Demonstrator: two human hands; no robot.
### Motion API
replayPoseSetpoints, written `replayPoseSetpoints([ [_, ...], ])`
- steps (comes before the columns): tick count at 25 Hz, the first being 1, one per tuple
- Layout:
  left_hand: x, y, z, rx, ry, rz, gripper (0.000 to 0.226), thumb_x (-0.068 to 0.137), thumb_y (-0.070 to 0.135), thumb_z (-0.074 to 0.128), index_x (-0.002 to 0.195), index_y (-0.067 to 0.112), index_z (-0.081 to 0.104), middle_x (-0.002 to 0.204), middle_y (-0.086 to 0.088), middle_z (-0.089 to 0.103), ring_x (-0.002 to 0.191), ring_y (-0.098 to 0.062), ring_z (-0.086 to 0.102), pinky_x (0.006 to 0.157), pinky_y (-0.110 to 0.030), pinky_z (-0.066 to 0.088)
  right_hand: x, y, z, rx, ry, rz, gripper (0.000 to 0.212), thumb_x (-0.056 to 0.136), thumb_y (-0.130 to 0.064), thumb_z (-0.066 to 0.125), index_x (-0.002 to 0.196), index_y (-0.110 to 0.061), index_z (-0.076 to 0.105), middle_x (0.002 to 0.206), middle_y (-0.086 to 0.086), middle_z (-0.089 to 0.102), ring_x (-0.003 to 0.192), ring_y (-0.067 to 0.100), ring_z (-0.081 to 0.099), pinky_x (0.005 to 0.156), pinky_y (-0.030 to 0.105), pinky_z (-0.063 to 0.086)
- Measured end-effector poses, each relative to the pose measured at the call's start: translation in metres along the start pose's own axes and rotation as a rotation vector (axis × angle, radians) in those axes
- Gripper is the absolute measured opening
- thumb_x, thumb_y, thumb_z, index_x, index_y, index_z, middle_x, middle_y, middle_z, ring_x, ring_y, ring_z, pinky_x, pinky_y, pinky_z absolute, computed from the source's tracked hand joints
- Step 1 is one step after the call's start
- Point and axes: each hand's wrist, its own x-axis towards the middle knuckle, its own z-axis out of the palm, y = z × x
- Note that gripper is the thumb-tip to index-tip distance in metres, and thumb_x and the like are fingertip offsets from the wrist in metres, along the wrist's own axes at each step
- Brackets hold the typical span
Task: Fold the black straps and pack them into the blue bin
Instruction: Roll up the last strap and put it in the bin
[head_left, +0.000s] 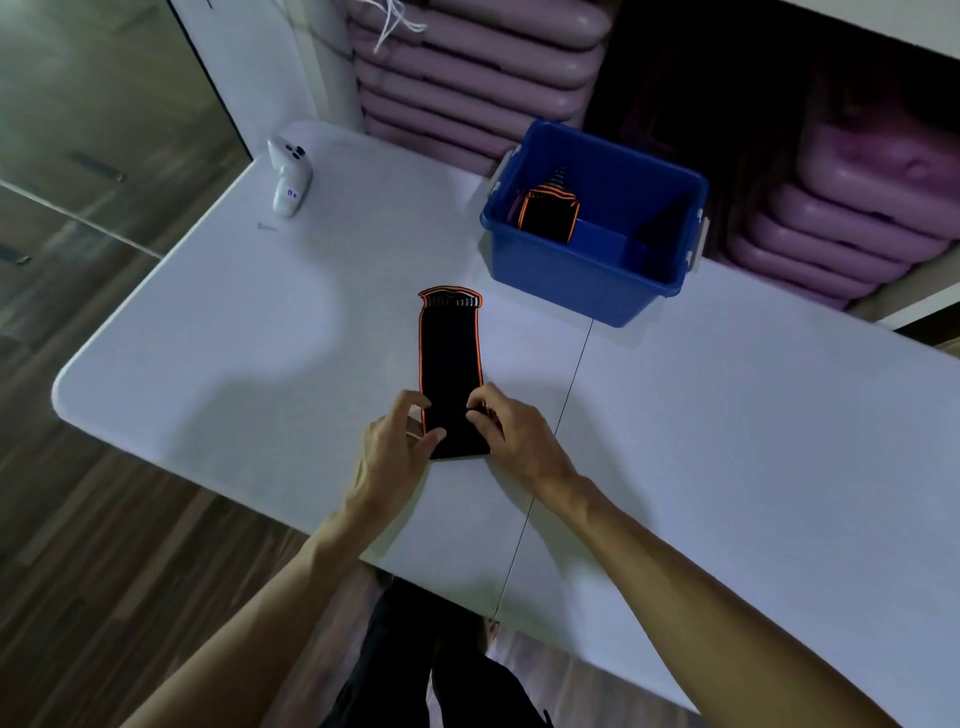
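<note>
Between both hands' fingers (435, 435), black strap (450, 358) near end

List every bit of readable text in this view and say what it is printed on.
Blue marking on the white controller: too small and blurred to read.
Black strap on the table, folded strap in the blue bin: no text visible.

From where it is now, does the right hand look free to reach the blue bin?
Probably yes. The right hand is gripping the strap, but bare table lies between it and the bin, which is open-topped.
</note>
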Motion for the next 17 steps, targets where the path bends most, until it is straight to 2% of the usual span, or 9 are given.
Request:
replayPoseSetpoints([
  [2,-0.001,0.000,0.003,0.050,0.064,0.064,0.020,0.085,0.015,0.068,0.103,0.012,0.059,0.098,-0.006,0.056,0.061,-0.013,0.060,0.058,-0.024,0.053,0.001,0.001,0.002,-0.023,0.060,-0.009,0.017,0.100,-0.032,0.053,0.108,-0.020,0.061,0.105,0.002,0.053,0.088,0.016,0.056,0.078,0.030,0.049],
  [4,-0.003,-0.001,0.006,0.104,0.095,0.125,0.010,0.087,0.012,0.065,0.096,0.011,0.063,0.104,-0.006,0.052,0.060,-0.018,0.060,0.056,-0.034,0.053,-0.003,0.009,-0.001,-0.200,0.073,-0.111,0.036,0.096,-0.041,0.057,0.121,-0.017,0.064,0.125,0.007,0.049,0.104,0.022,0.052,0.088,0.031,0.048],
  [6,-0.007,-0.005,0.005,0.191,0.082,0.222,0.009,0.090,0.013,0.062,0.098,0.010,0.063,0.110,-0.005,0.053,0.066,-0.023,0.062,0.058,-0.032,0.052,-0.007,0.021,-0.004,-0.450,0.023,-0.268,0.060,0.086,-0.047,0.068,0.135,-0.013,0.057,0.134,0.009,0.048,0.110,0.027,0.047,0.089,0.037,0.049],
  [8,-0.013,-0.013,0.002,0.355,0.012,0.314,0.022,0.089,0.023,0.062,0.109,0.012,0.059,0.120,-0.003,0.055,0.080,-0.024,0.063,0.061,-0.031,0.052,-0.006,0.027,-0.007,-0.526,-0.019,-0.344,0.069,0.081,-0.038,0.076,0.139,-0.011,0.052,0.131,0.006,0.054,0.109,0.027,0.046,0.086,0.043,0.052],
  [10,-0.015,-0.020,-0.004,0.508,-0.054,0.352,0.044,0.084,0.037,0.066,0.120,0.014,0.054,0.127,0.000,0.056,0.092,-0.022,0.060,0.063,-0.033,0.054,-0.002,0.026,-0.011,-0.466,-0.032,-0.342,0.061,0.086,-0.034,0.072,0.139,-0.011,0.051,0.127,0.003,0.060,0.108,0.025,0.047,0.086,0.040,0.050],
  [11,-0.012,-0.020,-0.008,0.526,-0.069,0.358,0.047,0.084,0.041,0.063,0.122,0.015,0.053,0.126,0.001,0.057,0.093,-0.022,0.060,0.064,-0.034,0.054,0.000,0.024,-0.013,-0.399,-0.048,-0.315,0.053,0.090,-0.035,0.067,0.136,-0.014,0.052,0.124,0.000,0.062,0.107,0.022,0.047,0.087,0.037,0.048],
  [14,0.007,-0.020,-0.018,0.384,-0.118,0.314,0.045,0.089,0.050,0.047,0.118,0.018,0.057,0.108,0.001,0.066,0.088,-0.022,0.062,0.068,-0.032,0.051,0.008,0.018,-0.022,-0.228,-0.065,-0.257,0.029,0.098,-0.036,0.055,0.121,-0.018,0.058,0.113,-0.005,0.065,0.102,0.017,0.047,0.085,0.031,0.044],
  [17,0.031,-0.023,-0.022,0.237,-0.159,0.157,0.047,0.088,0.053,0.047,0.111,0.014,0.064,0.100,-0.004,0.064,0.086,-0.023,0.059,0.072,-0.030,0.044,0.028,0.013,-0.024,-0.126,-0.068,-0.138,0.026,0.100,-0.036,0.051,0.115,-0.017,0.062,0.103,-0.003,0.065,0.101,0.017,0.046,0.085,0.029,0.041],
])
